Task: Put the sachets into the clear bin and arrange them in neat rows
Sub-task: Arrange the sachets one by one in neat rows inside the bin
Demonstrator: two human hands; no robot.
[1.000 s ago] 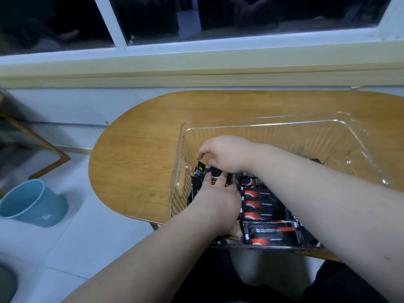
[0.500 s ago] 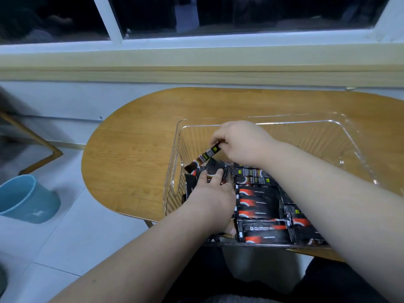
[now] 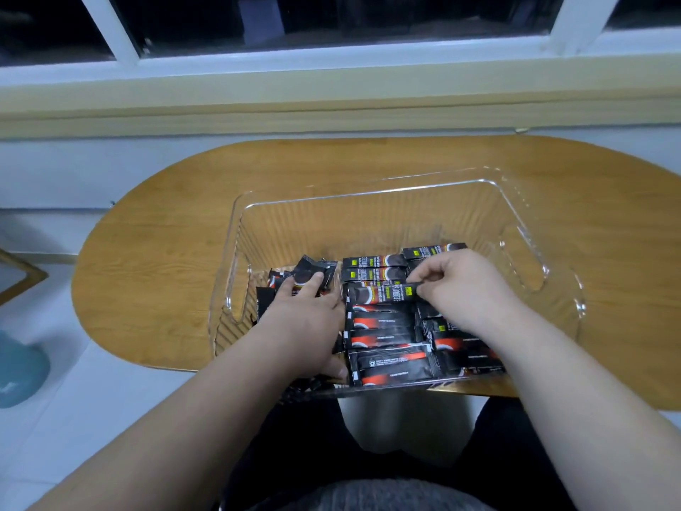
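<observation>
I judge the job well begun but not finished. No sachets show on the oval wooden table [image 3: 166, 252]. All those I can see are already inside the clear plastic bin with ribbed walls [image 3: 368, 195], which stands on the table in front of me. What is left is the tidying.

Left to right: far left, on the floor off the table, is a round blue bucket [image 3: 18, 366]. I cannot tell what, if anything, is in it.

At the bin's left end lies a loose heap of black sachets [image 3: 313, 271], tilted and overlapping, in no row. My left hand [image 3: 306, 326] lies on top of that heap, fingers stretched out and pressing down, gripping nothing.

Just beside it, in the middle, a column of black sachets with red-orange flashes [image 3: 387, 341] lies flat, long sides touching, running from the near wall toward the far one. My right hand [image 3: 464, 285] pinches the right end of one black sachet with a red band [image 3: 379, 293] in that column, between thumb and fingertips. I judge it is being set in place.

Further right a second column of sachets [image 3: 464, 348] is begun, partly hidden under my right wrist. The bin's far half and right end hold nothing I can see.

I judge the heap on the left is the main work left: it needs sorting into a row.
</observation>
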